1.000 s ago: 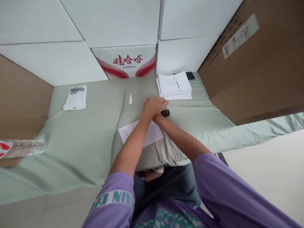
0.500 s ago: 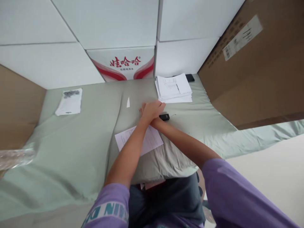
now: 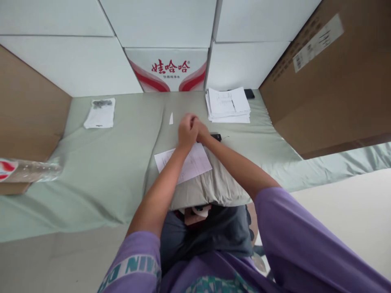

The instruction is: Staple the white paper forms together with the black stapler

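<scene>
My left hand (image 3: pixel 187 132) and my right hand (image 3: pixel 202 130) are clasped together over the green cloth, their fingers closed against each other. No object shows between them, though the palms are hidden. Just below them lies a printed sheet of paper (image 3: pixel 197 162), partly covered by my left forearm. A small black device (image 3: pixel 216 137) with a thin cord sits right beside my right wrist, partly hidden by it. Beyond my hands, slightly left, is a small white pointed scrap (image 3: pixel 171 118).
A stack of printed papers (image 3: pixel 229 106) lies at the back right, with a black phone-like object (image 3: pixel 249 94) behind it. White boxes (image 3: pixel 171 73) line the back. Cardboard boxes (image 3: pixel 336 89) flank both sides. A white packet (image 3: pixel 100 116) and a plastic bottle (image 3: pixel 30 170) are at left.
My hands have shifted from lying crossed, left over right, to being clasped side by side. The view has tilted, so the table appears higher and more of the bottle shows.
</scene>
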`<state>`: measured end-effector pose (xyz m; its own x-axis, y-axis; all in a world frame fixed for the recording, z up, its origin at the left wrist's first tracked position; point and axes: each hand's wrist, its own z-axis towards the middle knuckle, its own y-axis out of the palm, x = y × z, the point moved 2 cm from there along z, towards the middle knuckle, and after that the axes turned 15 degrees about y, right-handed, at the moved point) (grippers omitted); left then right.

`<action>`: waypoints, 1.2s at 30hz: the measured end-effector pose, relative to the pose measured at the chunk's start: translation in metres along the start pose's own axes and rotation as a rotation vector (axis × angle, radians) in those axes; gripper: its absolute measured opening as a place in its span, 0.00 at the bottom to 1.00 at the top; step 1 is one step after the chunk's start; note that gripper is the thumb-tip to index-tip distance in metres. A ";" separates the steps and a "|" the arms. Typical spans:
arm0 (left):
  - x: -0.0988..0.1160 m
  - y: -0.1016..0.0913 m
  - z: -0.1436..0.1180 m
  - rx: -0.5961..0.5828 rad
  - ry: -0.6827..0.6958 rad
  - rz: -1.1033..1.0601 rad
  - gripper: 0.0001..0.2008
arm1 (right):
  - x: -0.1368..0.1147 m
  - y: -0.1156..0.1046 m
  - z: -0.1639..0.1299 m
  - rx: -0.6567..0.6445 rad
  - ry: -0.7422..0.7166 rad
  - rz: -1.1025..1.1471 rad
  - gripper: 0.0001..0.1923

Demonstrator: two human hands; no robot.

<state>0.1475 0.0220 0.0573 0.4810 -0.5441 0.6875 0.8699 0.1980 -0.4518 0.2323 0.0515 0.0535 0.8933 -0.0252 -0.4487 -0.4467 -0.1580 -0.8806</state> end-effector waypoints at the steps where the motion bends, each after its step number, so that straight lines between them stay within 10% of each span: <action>1: -0.004 -0.009 -0.014 0.018 -0.034 0.062 0.10 | 0.001 0.004 0.002 0.014 0.035 0.010 0.17; 9: -0.004 -0.036 -0.089 -0.549 -0.086 0.464 0.26 | 0.018 0.012 0.018 0.192 0.063 0.293 0.21; 25: -0.005 -0.044 -0.094 -0.586 -0.239 0.472 0.20 | 0.016 0.001 0.000 0.165 0.018 0.662 0.28; 36: -0.017 -0.046 -0.091 -0.525 -0.257 0.315 0.10 | 0.037 -0.022 -0.032 0.018 -0.104 -0.087 0.13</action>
<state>0.0895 -0.0519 0.0151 0.7710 -0.3005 0.5615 0.5457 -0.1429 -0.8257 0.2765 0.0221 0.0608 0.9195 0.0902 -0.3826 -0.3689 -0.1379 -0.9192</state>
